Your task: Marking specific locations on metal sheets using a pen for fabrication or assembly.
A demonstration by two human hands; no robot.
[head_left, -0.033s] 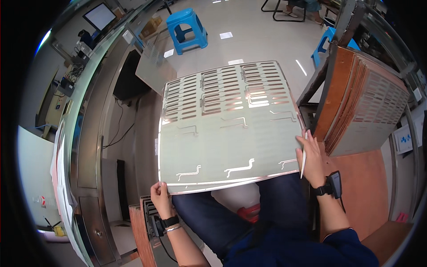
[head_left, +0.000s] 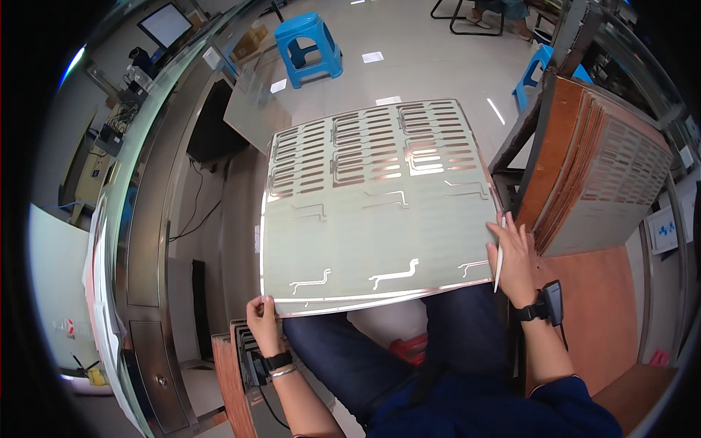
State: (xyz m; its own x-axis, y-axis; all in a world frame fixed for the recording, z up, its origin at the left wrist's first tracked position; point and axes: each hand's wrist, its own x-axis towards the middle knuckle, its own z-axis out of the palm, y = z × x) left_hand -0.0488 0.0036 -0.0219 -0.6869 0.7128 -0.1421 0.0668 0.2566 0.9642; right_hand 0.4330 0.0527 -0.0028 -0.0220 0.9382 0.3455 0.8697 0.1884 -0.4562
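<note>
A large pale grey-green circuit board panel (head_left: 365,241) with shiny copper patterns lies tilted across my lap, its near edge over my thighs. At its near left corner, my left hand (head_left: 263,321) pinches the edge between thumb and fingers. My right hand (head_left: 515,264) is at the right edge, near the lower corner, with the thumb over the face of the panel. A slim white pen-like stick (head_left: 499,267) sits in that hand, pointing down along the edge. The panel hides part of the fingers.
To the right, a stack of similar panels (head_left: 621,160) leans on a rack above a brown board (head_left: 591,314). More panels (head_left: 232,379) stand by my left forearm. A long metal workbench (head_left: 150,255) runs along the left. Blue stools (head_left: 309,47) are on the floor ahead; a person's legs show beyond.
</note>
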